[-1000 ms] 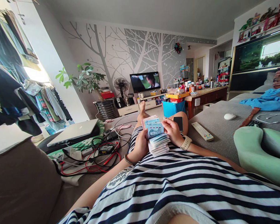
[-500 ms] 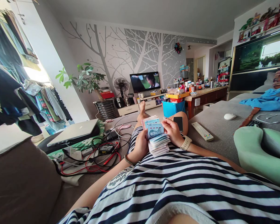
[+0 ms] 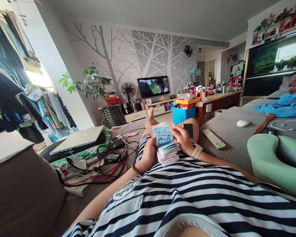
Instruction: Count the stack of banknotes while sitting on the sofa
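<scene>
A thick stack of banknotes is held above my lap, bent over so its lower ends fan out toward me. The upper notes are blue with a portrait, and pinkish edges show behind them. My left hand grips the stack from the left side, thumb on its front. On the other side my right hand pinches the top right corner of a blue note between thumb and fingers. Some of both hands' fingers are hidden behind the notes. A black phone rests on my right thigh, just beyond my right hand.
On the sofa to the right lie a remote control, a white mouse and a green neck pillow. Tangled cables and a closed laptop are at the left. A blue bin stands ahead by a cluttered table.
Both hands and the banknotes stay almost exactly where they were. Only the picture on the television differs slightly.
</scene>
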The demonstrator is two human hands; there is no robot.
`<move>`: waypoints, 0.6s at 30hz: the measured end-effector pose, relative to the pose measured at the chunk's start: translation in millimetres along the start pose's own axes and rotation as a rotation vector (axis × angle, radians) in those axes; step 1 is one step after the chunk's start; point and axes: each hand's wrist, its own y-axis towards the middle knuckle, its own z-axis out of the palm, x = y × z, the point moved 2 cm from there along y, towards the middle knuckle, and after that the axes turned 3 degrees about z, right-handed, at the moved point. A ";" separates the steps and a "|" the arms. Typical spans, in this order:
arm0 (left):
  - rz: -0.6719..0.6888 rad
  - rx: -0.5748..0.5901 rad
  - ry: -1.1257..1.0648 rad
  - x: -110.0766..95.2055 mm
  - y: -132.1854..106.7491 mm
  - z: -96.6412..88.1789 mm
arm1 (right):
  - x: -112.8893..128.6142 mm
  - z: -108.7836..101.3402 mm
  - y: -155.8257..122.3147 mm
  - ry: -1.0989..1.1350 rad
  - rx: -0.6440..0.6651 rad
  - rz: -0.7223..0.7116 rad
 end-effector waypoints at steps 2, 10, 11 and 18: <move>0.006 -0.027 0.027 -2.2 -2.0 1.6 | -0.7 -0.1 0.0 -0.014 -0.004 0.003; 0.009 -0.081 0.069 -5.6 -5.9 4.5 | -2.7 0.0 0.3 0.014 -0.005 0.005; 0.005 -0.075 0.062 -5.2 -5.6 4.2 | -2.7 0.1 0.3 0.012 -0.004 0.006; 0.014 -0.116 0.080 -6.4 -6.0 3.1 | -2.5 0.1 0.3 0.017 -0.004 0.005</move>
